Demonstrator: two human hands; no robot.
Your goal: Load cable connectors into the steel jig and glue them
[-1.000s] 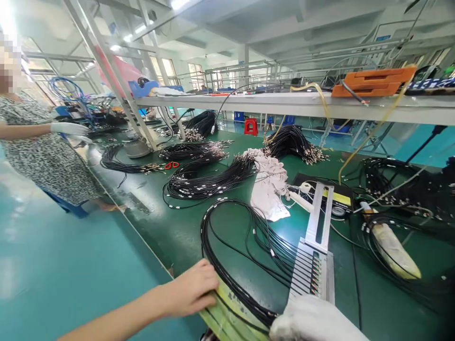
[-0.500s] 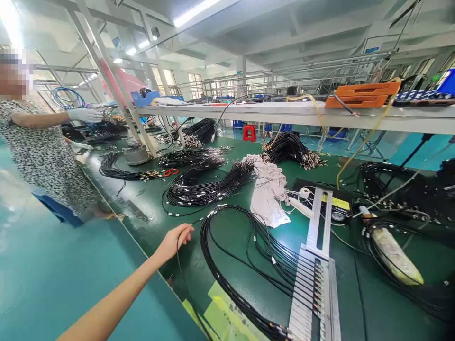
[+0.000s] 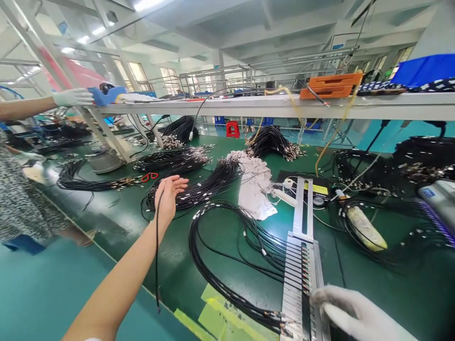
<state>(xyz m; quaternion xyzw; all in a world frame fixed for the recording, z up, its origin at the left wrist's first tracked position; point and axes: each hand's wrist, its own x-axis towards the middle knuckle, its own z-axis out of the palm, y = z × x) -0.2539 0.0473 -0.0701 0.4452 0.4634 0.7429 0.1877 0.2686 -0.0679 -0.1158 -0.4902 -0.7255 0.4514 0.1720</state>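
Observation:
My bare left hand (image 3: pixel 168 196) is raised above the bundles, its fingers mostly extended. A single black cable (image 3: pixel 157 255) hangs from it, passing in front of the wrist, its lower end dangling near the table edge. How the hand grips it is partly hidden. My right hand (image 3: pixel 346 310), in a white glove, is at the slotted metal fixture (image 3: pixel 294 279), thumb and finger curled at the lower slots; I cannot make out what is between them. Black cables (image 3: pixel 220 289) loop leftward from the fixture, their ends seated in its slots.
Cable bundles (image 3: pixel 199 189) and a white cloth (image 3: pixel 254 180) lie behind the fixture. Red-handled scissors (image 3: pixel 149 176) are at left. A wrapped bottle-like object (image 3: pixel 366 227) lies at right. A co-worker's gloved hand (image 3: pixel 73 97) reaches toward the shelf (image 3: pixel 227 109).
My left hand has lifted and shifted left, its fingers opening out, with the cable now hanging from it. My gloved right hand has come in at the fixture. The view has turned right.

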